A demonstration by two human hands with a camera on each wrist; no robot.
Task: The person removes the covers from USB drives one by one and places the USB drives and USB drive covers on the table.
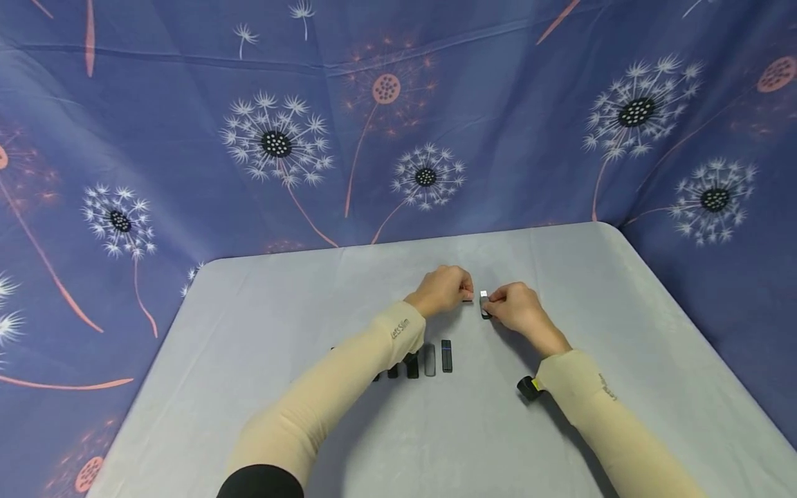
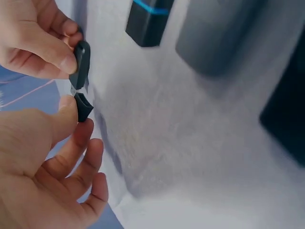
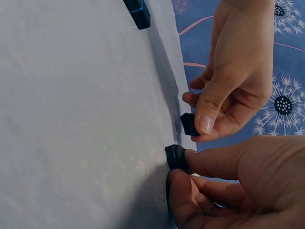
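Note:
Over the far part of the table, my right hand (image 1: 521,308) pinches a dark USB flash drive (image 1: 485,305), its metal plug pointing away from me. My left hand (image 1: 443,288) is just to the left of it and pinches a small dark cap (image 2: 84,107) between thumb and index finger. In the left wrist view the plug end of the drive faces the cap, and the two nearly meet. The right wrist view has the cap and the drive close together with a narrow gap between them.
Nearer me, a row of dark stick-like items lies on the pale table (image 1: 498,443), including a grey one (image 1: 429,360) and a black one with a blue band (image 1: 446,355); my left sleeve covers part of the row. A black strap-like item (image 1: 528,389) is at my right wrist. Patterned cloth (image 1: 498,138) hangs behind.

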